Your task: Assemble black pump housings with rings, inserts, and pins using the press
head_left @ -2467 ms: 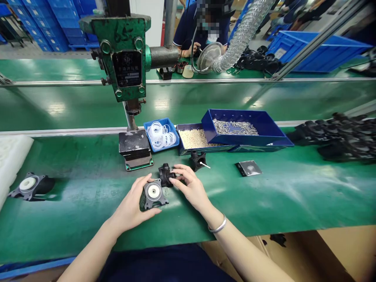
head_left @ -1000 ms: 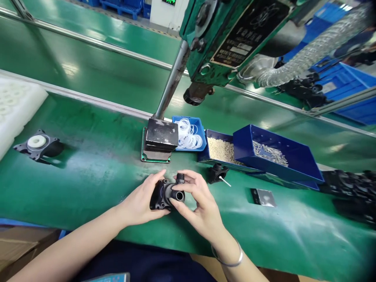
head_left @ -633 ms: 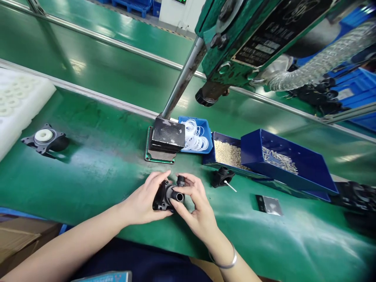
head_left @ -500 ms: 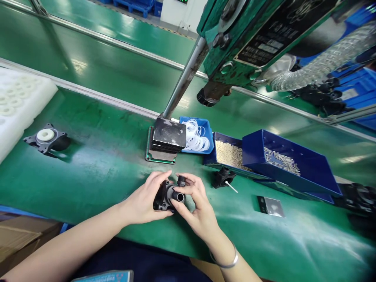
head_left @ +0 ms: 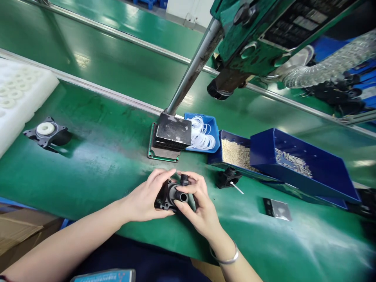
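Observation:
Between my two hands, just above the green bench, is a black plastic pump housing with a threaded port pointing away from me and a smooth round port facing me. My left hand wraps round its left side, the thumb below and the fingers above. My right hand grips the ported side, with thumb and forefinger about the smooth port. The fingers partly hide where the housing's parts meet. To the right, another black pump part lies with a thin white shaft sticking out.
A green press on a steel column overhangs the bench beyond my hands. By its black block stands a blue tray of white rings. Blue bins hold small parts. A black motor body and white foam lie left.
The view has turned slightly, so the bins and press sit further right in the picture. Both hands keep their hold on the pump housing, with hardly any change in grip.

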Demonstrator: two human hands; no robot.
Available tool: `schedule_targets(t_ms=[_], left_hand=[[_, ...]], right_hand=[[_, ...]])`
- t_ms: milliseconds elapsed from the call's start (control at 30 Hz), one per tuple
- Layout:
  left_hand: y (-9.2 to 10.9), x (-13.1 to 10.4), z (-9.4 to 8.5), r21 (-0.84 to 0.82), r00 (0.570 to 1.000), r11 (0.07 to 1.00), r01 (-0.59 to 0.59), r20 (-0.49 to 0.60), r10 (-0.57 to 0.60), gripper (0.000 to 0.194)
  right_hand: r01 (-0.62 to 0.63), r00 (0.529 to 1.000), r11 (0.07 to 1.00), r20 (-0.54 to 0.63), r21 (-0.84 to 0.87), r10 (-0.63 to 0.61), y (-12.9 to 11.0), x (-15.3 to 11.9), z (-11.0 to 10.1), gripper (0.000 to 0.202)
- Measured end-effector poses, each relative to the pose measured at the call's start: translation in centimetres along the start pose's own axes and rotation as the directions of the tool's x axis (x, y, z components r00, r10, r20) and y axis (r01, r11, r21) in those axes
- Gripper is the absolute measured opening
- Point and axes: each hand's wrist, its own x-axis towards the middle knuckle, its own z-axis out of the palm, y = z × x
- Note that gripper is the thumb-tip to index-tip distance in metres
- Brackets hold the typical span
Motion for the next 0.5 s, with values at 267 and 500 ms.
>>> schedule_targets(t_ms=[267, 500], left_hand=[[-0.15, -0.2, 0.18, 0.015, 1.0, 1.0, 0.007, -0.007, -0.007, 0.105], [-0.46, -0.3, 0.02, 0.124, 0.988, 0.98, -0.155, -0.009, 0.157, 0.08]], right_hand=[[0.01, 0.999, 1.0, -0.033, -0.007, -0.01, 0.1, 0.03, 0.61, 0.021], [-0.009, 0.999, 1.0, -0.051, 0.006, 0.009, 0.28, 0.13, 0.81, 0.028]])
